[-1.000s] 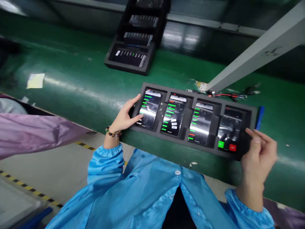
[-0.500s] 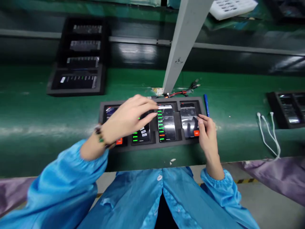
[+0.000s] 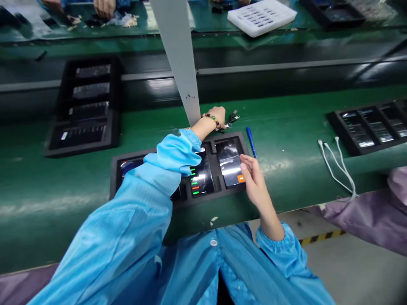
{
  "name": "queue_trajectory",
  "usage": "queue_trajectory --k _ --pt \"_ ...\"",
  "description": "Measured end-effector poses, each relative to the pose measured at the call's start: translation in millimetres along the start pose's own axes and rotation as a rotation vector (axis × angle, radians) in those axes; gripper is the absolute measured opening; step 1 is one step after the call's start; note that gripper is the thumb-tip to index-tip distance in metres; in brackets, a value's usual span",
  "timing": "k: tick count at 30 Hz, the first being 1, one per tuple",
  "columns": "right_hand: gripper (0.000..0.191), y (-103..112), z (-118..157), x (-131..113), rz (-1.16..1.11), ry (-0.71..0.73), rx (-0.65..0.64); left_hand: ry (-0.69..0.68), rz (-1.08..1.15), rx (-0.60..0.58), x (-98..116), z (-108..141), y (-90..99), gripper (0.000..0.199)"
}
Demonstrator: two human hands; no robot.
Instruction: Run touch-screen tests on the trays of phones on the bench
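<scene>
A dark foam tray (image 3: 217, 195) with several phones lies in front of me. My left arm crosses over it, and its sleeve covers much of the left and middle phones. At the foot of the grey post, my left hand (image 3: 218, 115) is over a bundle of cables (image 3: 233, 117); its fingers point away and are hidden. My right hand (image 3: 256, 180) rests at the tray's right side, fingers stretched and thumb apart, fingertips touching near the edge of the right phone (image 3: 228, 161), which shows an orange button. Beside it, another phone (image 3: 203, 178) shows green lines and a red one.
A blue pen (image 3: 251, 142) lies right of the tray. White cables (image 3: 341, 169) lie farther right, near another phone tray (image 3: 349, 140). Another phone tray (image 3: 82, 146) stands at back left. The grey post (image 3: 181, 55) rises behind. Across the bench, another person's hand (image 3: 104, 7) shows near a white tray (image 3: 260, 17).
My left hand has moved from above the middle phones, forward and right to the cables by the post. My right hand stays at the tray's right side. The camera view has shifted.
</scene>
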State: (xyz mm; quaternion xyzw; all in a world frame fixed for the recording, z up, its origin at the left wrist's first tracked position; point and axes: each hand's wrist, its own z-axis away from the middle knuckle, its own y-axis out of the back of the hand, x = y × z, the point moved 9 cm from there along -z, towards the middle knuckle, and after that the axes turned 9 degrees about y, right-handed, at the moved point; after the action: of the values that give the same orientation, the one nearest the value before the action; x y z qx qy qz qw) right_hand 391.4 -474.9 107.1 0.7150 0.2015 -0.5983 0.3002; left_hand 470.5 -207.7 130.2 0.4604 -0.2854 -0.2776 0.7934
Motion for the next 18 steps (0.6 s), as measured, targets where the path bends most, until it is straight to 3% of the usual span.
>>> queue_trajectory --k 3,6,9,11,12,14,16,18 --pt "0.051 -0.9 2.8 2.7 -0.001 -0.02 -0.088 -0.005 0.039 0.036 -4.2 5.5 3.1 0.021" --pt "0.044 18.4 1.8 -22.0 0.087 0.098 -0.02 -0.128 0.108 0.192 6.5 29.4 24.9 0.024" --pt "0.031 63.0 1.3 -75.9 0.193 0.358 0.233 -0.423 0.151 0.41 39.0 89.8 50.8 0.025" --pt "0.03 95.6 2.5 -105.1 0.274 0.468 0.386 -0.626 0.069 0.436 68.4 141.3 43.2 0.02" --pt "0.032 107.4 -0.5 -110.3 0.31 0.45 0.393 -0.742 0.007 0.429 84.7 169.0 31.1 0.021" --pt "0.038 112.9 -12.9 -98.7 0.31 0.285 0.181 -1.002 -0.071 0.419 114.4 225.1 -3.2 0.028" --pt "0.045 96.0 -12.5 -68.0 0.2 0.041 -0.201 -1.213 -0.073 0.428 134.2 270.5 -41.5 0.033" --pt "0.048 77.4 6.1 -41.3 0.059 -0.163 -0.487 -1.325 -0.088 0.382 146.2 296.3 -81.8 0.037"
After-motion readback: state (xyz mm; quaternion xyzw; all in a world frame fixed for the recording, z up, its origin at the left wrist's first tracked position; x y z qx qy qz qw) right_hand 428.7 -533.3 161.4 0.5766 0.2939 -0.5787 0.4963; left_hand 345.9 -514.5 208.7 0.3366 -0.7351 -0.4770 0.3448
